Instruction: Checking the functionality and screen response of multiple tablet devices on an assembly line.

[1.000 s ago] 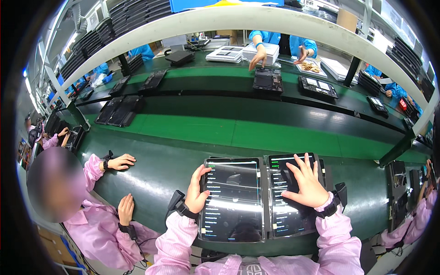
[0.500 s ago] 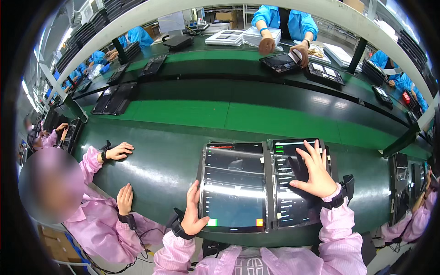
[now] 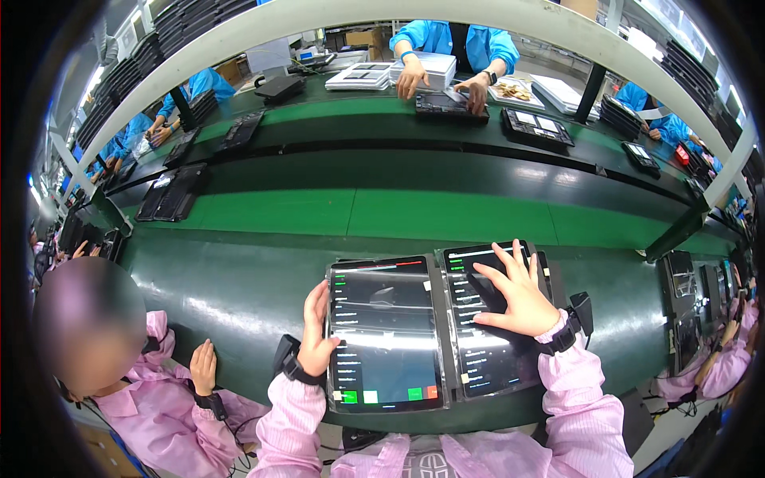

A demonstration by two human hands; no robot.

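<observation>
Two tablets with dark lit screens lie side by side on the table in front of me. The left tablet (image 3: pixel 386 334) shows a list of lines, with green, white and red blocks along its bottom. My left hand (image 3: pixel 317 331) rests at its left edge, fingers stretched along the side and the thumb at the screen's margin. Over the upper part of the right tablet (image 3: pixel 482 366) is my right hand (image 3: pixel 522 299), its fingers spread and the palm hiding some of the screen. Fingertip contact there cannot be made out. Both tablets seem covered in clear film.
A person in pink sits close at my left, one hand (image 3: pixel 204 366) on the table (image 3: pixel 247 279). Beyond the green belt (image 3: pixel 271 211), a person in blue handles a dark device (image 3: pixel 450 107). Dark panels (image 3: pixel 171 193) lie far left. A metal post (image 3: pixel 677 227) stands at right.
The left tablet's screen has changed, with more list lines and coloured blocks. Both tablets sit further left in view. The neighbour's farther hand has drawn back from the table.
</observation>
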